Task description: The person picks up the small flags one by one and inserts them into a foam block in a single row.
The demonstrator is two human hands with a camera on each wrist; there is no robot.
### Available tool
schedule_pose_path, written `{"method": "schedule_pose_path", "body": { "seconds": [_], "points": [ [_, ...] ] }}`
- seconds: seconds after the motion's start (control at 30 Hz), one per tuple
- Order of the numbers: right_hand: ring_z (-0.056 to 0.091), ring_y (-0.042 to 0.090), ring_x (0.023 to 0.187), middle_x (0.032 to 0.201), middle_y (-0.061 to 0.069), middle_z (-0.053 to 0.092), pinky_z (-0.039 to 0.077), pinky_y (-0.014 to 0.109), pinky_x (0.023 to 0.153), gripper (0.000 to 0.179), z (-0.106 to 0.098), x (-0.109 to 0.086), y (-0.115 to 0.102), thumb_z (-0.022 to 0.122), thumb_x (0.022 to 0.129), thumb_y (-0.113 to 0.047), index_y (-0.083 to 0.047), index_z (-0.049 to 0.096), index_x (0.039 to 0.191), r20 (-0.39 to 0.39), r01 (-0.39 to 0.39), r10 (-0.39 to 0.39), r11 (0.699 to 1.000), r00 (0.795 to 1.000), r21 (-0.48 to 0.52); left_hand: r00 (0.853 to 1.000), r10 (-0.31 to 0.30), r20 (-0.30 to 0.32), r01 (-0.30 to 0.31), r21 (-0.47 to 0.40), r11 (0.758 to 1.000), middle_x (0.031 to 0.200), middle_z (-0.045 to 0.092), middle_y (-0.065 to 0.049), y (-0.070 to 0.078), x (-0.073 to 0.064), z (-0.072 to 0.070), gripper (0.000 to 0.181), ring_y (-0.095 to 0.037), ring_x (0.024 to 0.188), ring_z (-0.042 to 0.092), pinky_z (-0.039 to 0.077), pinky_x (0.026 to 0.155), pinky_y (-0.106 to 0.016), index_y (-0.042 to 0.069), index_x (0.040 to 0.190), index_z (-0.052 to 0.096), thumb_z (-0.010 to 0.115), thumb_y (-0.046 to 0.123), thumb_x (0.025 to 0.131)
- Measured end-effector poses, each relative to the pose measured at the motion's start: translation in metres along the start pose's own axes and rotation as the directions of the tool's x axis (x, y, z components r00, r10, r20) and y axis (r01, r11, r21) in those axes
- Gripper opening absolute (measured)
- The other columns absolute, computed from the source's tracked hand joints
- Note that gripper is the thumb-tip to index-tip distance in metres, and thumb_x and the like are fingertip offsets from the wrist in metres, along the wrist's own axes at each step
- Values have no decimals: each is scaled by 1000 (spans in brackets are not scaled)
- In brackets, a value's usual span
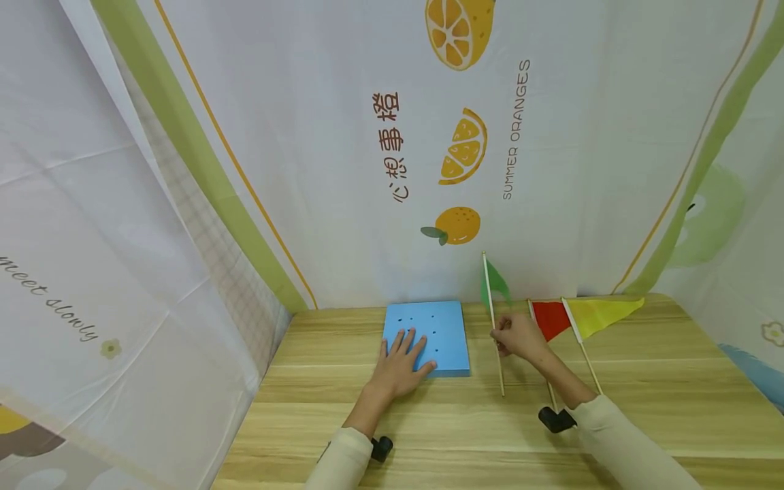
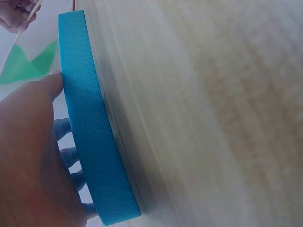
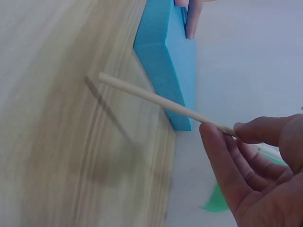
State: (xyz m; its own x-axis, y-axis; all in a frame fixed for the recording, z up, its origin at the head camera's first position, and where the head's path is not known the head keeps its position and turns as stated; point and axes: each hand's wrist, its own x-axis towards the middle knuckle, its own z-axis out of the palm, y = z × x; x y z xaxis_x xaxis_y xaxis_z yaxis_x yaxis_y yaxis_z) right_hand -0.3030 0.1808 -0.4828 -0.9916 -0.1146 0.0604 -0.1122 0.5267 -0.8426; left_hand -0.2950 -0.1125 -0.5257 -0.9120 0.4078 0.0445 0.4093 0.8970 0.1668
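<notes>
A blue foam block [image 1: 450, 320] with several small holes in its top lies near the back of the wooden table. My left hand [image 1: 398, 367] rests on its front left part with the fingers spread. Right of the block, my right hand [image 1: 517, 335] pinches the wooden stick of a small green flag [image 1: 499, 280] between thumb and fingers. The flag stands nearly upright, its cloth at the top. In the right wrist view the bare lower end of the stick [image 3: 142, 94] points out past the fingers, over the table, with its shadow on the wood.
A red flag [image 1: 549, 318] and a yellow flag [image 1: 600, 316] lie on the table [image 1: 294, 408] at the right, partly behind my right forearm. A white curtain [image 1: 331, 170] printed with oranges hangs along the table's back edge.
</notes>
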Motion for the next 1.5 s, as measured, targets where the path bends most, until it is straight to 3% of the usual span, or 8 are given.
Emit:
{"method": "schedule_pose_path", "body": {
  "seconds": [0.4,0.87,1.2,1.5],
  "points": [
    [68,19,62,80,16,65,60,31,58,10,-1,11,-14,63,92,-6,2,61,86,-102,123,-117,991,988,52,1000,-1,-1,1,-3,1000,166,16,-6,0,0,0,73,-32,153,12,12,120,-62,26,157,26,32,67,98],
    [72,27,72,87,16,66,62,37,66,9,-1,24,-34,65,93,-11,-2,61,92,-133,144,-137,988,982,49,1000,-8,-2,8,-1,1000,165,18,-7,-1,1,0,73,-32,153,13,12,120,-63,25,156,28,34,67,97],
    [72,31,82,91,10,67,57,28,62,12,-2,33,-45,64,95,-20,-9,60,98,-138,137,-138,990,981,-16,1000,-9,2,9,1,1000,166,16,-6,0,0,-2,72,-31,154,11,11,120,-62,26,157,26,32,67,97],
    [70,35,85,96,14,65,60,29,69,14,3,44,-51,63,95,-17,-5,60,101,-142,192,-183,980,973,49,1000,-8,12,8,-8,1000,166,16,-6,1,0,-4,72,-31,154,11,10,120,-62,26,157,26,31,67,98]
  ]
}}
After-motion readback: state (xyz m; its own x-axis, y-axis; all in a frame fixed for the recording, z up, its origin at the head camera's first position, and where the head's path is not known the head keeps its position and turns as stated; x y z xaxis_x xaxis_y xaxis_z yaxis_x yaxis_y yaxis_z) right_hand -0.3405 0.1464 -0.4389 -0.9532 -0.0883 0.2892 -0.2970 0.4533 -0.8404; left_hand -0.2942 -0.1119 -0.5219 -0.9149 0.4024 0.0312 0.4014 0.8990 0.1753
